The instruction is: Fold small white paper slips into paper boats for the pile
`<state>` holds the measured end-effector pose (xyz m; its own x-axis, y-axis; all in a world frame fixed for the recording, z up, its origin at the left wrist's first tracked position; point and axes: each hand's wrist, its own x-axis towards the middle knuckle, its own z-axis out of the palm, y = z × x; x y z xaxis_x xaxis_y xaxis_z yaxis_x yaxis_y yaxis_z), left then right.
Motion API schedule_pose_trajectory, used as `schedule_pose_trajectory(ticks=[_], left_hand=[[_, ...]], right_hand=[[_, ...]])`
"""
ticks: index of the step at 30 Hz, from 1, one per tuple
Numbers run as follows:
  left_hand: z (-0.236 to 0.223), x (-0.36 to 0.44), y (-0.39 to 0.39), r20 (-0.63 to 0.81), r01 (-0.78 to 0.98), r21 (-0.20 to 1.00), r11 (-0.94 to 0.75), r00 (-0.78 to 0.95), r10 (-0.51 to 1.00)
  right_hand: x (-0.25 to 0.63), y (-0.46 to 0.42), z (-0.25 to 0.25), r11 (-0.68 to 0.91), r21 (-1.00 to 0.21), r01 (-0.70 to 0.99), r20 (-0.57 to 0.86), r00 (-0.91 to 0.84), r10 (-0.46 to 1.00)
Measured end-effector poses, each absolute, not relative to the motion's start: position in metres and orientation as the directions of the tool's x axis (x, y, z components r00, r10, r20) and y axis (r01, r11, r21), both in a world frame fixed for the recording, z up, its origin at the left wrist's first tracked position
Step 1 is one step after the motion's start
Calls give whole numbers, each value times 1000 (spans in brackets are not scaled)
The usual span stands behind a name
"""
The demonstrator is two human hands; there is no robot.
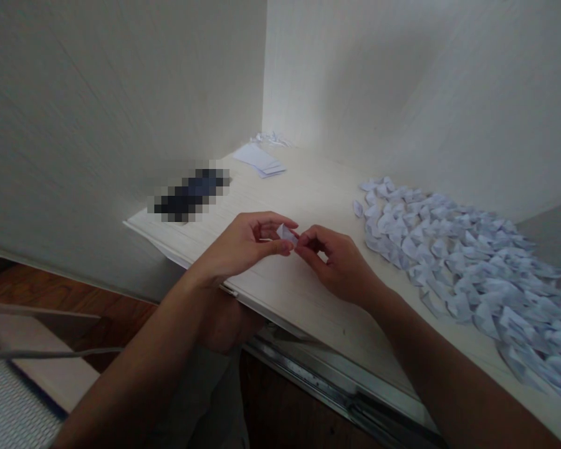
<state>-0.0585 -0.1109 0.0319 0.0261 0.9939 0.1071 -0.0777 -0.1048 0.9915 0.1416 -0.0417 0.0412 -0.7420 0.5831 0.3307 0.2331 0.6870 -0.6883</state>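
A small folded white paper piece [287,234] is pinched between both hands just above the pale wooden desk [303,293]. My left hand [245,244] grips it from the left with thumb and fingers curled. My right hand [334,262] pinches its right end with thumb and forefinger. To the right of my right hand a large heap of similar folded white paper pieces [467,268] spreads over the desk.
A small stack of flat white paper slips [260,160] lies near the far corner, with a few folded bits [273,138] behind it. A dark blurred object [190,194] rests at the desk's left edge. Walls close in behind and left. Wooden floor [75,299] lies below.
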Motion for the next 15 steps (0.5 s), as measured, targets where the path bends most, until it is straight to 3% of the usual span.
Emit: schedule_pose_trajectory(ticks=[5,12,15], left_hand=[[31,-49,-111,119,-164,977,-137,-114,986],[30,-43,-111,157,-221,956,-191,-163,974],[31,-41,-111,167,-211,957,-202,-173,971]], right_hand=[[141,-43,40,660,-732,168,397,-682,614],[141,-44,38,826,-554,102,603,-635,483],[141,-43,38,832,-544,111,618,-617,487]])
